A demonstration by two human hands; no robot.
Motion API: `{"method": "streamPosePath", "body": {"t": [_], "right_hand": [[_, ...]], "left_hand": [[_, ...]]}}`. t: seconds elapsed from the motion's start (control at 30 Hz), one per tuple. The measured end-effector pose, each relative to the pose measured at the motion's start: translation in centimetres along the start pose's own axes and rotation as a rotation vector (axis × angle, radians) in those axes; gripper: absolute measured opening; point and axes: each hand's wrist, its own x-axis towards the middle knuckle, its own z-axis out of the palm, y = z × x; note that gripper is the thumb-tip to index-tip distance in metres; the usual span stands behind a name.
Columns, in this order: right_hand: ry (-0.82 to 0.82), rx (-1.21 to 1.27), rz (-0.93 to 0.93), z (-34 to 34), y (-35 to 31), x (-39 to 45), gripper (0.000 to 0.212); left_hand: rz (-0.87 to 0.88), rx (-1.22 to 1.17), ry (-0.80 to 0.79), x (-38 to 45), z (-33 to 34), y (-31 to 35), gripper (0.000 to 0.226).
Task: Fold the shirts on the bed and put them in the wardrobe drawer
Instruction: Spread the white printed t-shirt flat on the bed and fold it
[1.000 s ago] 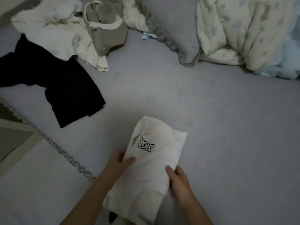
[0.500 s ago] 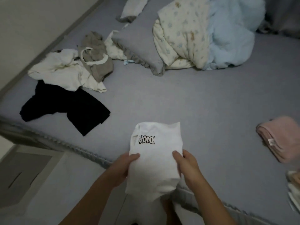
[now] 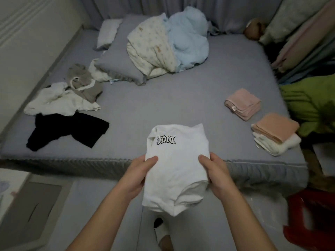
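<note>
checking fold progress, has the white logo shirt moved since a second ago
Yes. The white shirt was lying on the bed; now both hands hold it lifted past the mattress edge.

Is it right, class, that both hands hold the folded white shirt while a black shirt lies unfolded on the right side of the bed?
Not quite. The head view shows the black shirt on the bed's left side. Both the left hand and right hand do hold the folded white shirt.

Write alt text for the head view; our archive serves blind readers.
Both hands, left hand and right hand, grip a folded white shirt with a black logo above the near edge of a grey bed. Unfolded white, grey and black shirts lie on the left; folded pink cloths sit on the right.
</note>
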Motion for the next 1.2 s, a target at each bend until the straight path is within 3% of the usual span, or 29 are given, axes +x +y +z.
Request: {"method": "streamPosePath", "body": {"t": [0.23, 0.53, 0.7, 0.9, 0.97, 1.07, 1.1, 1.13, 1.17, 1.2], "right_hand": [[0.156, 0.144, -0.068, -10.6, 2.1, -14.0, 0.019], [0.452, 0.294, -0.163, -22.7, 5.5, -27.6, 0.029], [0.684, 0.426, -0.241, -26.7, 9.0, -35.6, 0.038], [0.948, 0.561, -0.237, -26.6, 15.4, -44.4, 0.037], [1.061, 0.609, -0.223, -25.3, 17.4, -47.0, 0.047], [1.277, 0.749, -0.205, -22.3, 20.7, -51.0, 0.051], [1.348, 0.801, -0.201, -21.1, 21.8, -52.2, 0.051], [1.417, 0.854, -0.197, -19.7, 22.7, -53.1, 0.049], [1.485, 0.909, -0.199, -18.1, 23.6, -53.8, 0.048], [1.551, 0.97, -0.208, -16.5, 24.4, -54.4, 0.048]], "left_hand": [[-0.043, 0.055, -0.147, -7.9, 9.9, -6.1, 0.034], [-0.132, 0.302, -0.514, -12.9, 22.7, -9.8, 0.056], [-0.4, 0.357, -0.652, -15.4, 30.9, -12.3, 0.043], [-0.938, 0.569, -0.94, -18.8, 36.8, -17.7, 0.06], [-0.975, 0.632, -1.04, -20.5, 38.3, -20.1, 0.046], [-0.917, 0.846, -1.152, -22.4, 39.3, -25.1, 0.048], [-1.093, 0.827, -1.254, -23.3, 39.1, -25.7, 0.05], [-1.131, 0.852, -1.348, -24.8, 38.8, -25.9, 0.058], [-1.036, 1.024, -1.385, -26.9, 38.7, -26.4, 0.06], [-1.004, 1.035, -1.51, -28.2, 38.8, -26.1, 0.054]]}}
